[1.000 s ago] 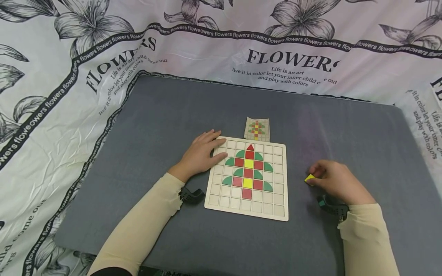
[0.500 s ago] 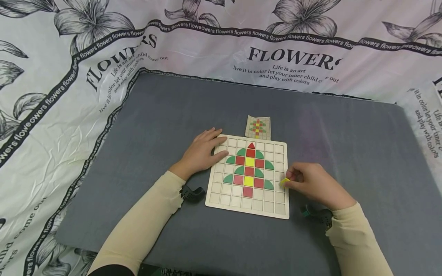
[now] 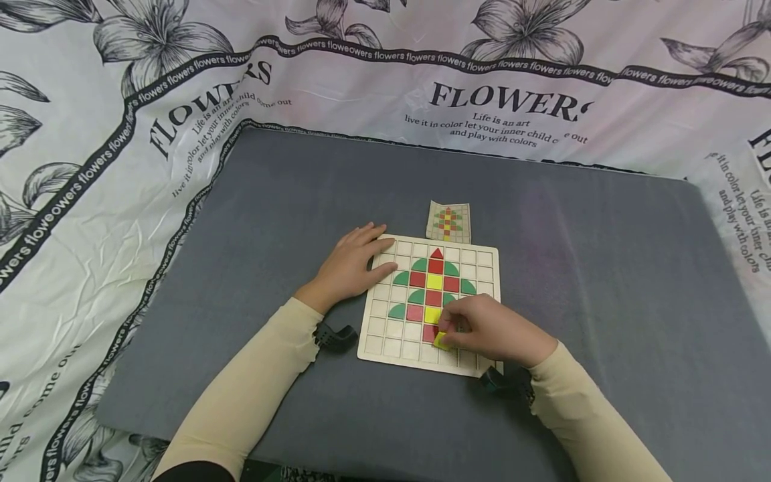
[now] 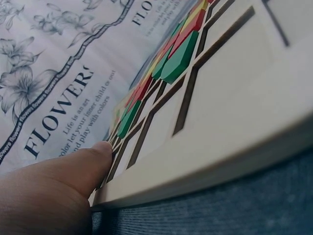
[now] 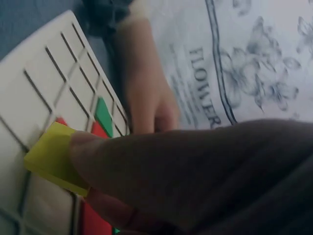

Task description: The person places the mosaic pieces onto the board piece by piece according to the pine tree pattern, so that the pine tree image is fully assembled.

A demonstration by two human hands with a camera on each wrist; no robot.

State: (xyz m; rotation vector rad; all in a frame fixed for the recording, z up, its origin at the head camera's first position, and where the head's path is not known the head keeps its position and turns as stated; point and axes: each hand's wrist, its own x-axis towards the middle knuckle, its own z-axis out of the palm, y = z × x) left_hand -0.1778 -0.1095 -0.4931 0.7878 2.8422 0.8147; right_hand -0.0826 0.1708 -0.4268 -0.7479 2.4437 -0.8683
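A pale square grid board (image 3: pixel 397 347) lies on the table, with red, yellow and green tiles forming a tree pattern in its cells. My left hand (image 3: pixel 347 269) rests at the board's upper left edge, fingers spread and thumb lying over the rim; the left wrist view shows the thumb (image 4: pixel 73 176) against that edge. Between thumb and fingers my right hand (image 3: pixel 490 328) pinches a yellow square block (image 5: pixel 54 155), tilted, close over the lower cells beside the bottom red tile (image 3: pixel 430 333). In the head view the right hand covers several tiles on the tree's right side.
A small pattern card (image 3: pixel 448 223) with a printed tree lies just beyond the board's far edge. The dark grey table (image 3: pixel 289 201) extends around the board. White flower-print cloth (image 3: pixel 361 94) hangs behind and to the left.
My right hand has carried the yellow block leftward from the bare table on the right to over the board's lower middle. My left hand has stayed at the board's edge.
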